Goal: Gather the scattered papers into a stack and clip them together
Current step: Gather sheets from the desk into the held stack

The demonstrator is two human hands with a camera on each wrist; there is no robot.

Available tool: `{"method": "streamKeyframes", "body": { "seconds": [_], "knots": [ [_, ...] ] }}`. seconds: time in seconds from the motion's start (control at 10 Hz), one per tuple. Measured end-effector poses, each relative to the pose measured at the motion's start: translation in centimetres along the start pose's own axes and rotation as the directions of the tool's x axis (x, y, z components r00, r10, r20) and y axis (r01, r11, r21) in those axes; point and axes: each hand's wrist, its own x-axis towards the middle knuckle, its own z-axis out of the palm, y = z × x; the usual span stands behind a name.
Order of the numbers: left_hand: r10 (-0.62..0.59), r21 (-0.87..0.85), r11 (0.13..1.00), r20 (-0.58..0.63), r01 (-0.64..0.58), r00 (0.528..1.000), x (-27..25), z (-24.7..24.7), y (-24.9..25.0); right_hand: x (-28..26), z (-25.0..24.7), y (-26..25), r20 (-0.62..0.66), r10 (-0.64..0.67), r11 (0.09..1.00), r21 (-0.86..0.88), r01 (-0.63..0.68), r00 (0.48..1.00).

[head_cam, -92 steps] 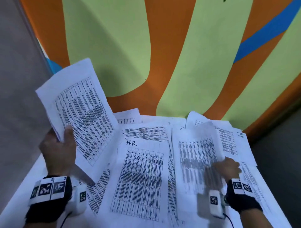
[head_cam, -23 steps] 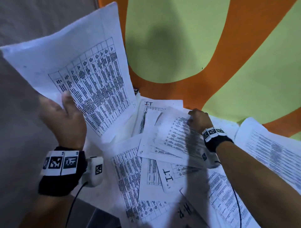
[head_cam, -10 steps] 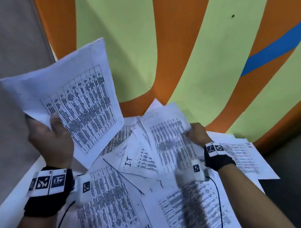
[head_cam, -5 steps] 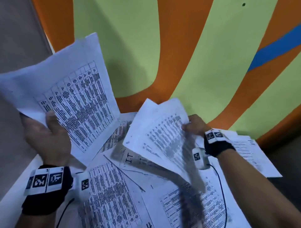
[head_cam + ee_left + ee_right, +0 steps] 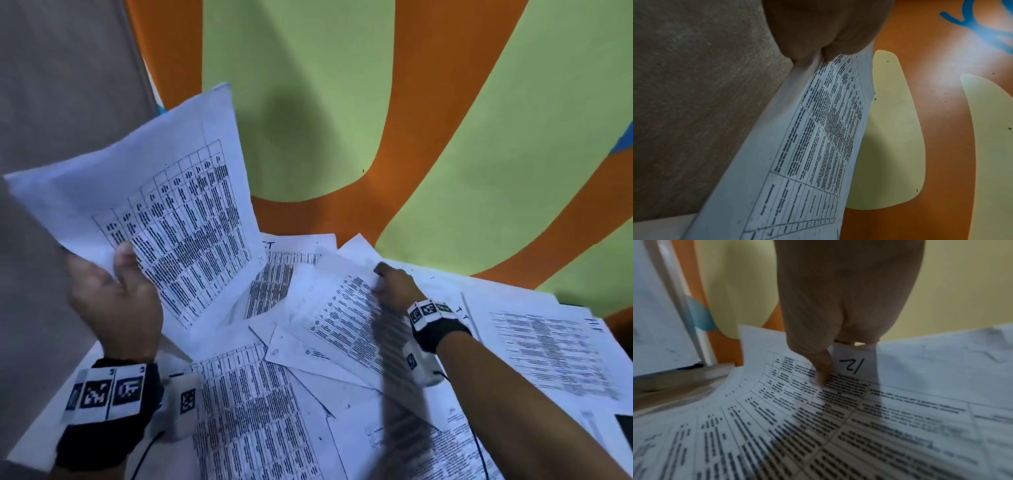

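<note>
Left hand [image 5: 114,301] is raised at the worktop's left edge, thumb and fingers clamped on a held sheaf [image 5: 164,209]; right hand [image 5: 394,286] reaches toward the far edge, pinching a loose sheet [image 5: 342,322].

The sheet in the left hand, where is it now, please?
In the head view the sheet is on the left, raised above the scattered papers, gripped by the left hand.

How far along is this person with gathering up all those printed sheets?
Early on. Done: the left hand grips a raised bunch of white printed table sheets. In hand: the right hand pinches the corner of another white printed sheet on the pile. Left: many loose printed pages lie scattered and overlapping on the white table. Nothing is clipped, and no clip is visible.
</note>
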Motion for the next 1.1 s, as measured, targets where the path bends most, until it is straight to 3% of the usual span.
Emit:
{"method": "streamKeyframes", "body": {
  "seconds": [0.1,0.2,0.3,0.5,0.6,0.8,1.1],
  "knots": [
    [0.077,0.017,0.997,-0.077,-0.076,0.994,1.3,0.3,-2.8,0.1,-2.8,-1.9,-0.113,-0.221,0.972,0.054,0.228,0.969],
    [0.09,0.068,0.994,-0.119,-0.082,0.989,1.8,0.3,-3.1,0.3,-7.5,-4.9,-0.132,-0.434,0.901,-0.042,0.432,0.891],
    [0.123,0.087,0.99,-0.152,-0.11,0.981,2.3,0.1,-3.6,1.3,-9.7,-8.1,-0.04,-0.53,0.837,-0.184,0.515,0.847],
    [0.082,0.139,0.989,-0.189,-0.056,0.978,2.1,-0.5,-4.2,3.1,-3.9,-11.9,0.281,-0.484,0.766,-0.321,0.557,0.828],
    [0.111,0.208,0.976,-0.221,-0.064,0.969,1.7,-1.2,-3.1,4.0,-1.0,-12.5,0.353,-0.424,0.738,-0.4,0.544,0.834],
    [0.025,0.166,0.986,-0.209,0.01,0.978,1.7,-2.3,-4.5,4.1,1.0,-12.1,0.352,-0.379,0.756,-0.415,0.506,0.856],
    [0.044,0.06,0.998,-0.176,-0.034,0.983,1.1,-1.2,-3.8,3.8,1.7,-11.0,0.396,-0.393,0.689,-0.47,0.551,0.83]
  ]
}}
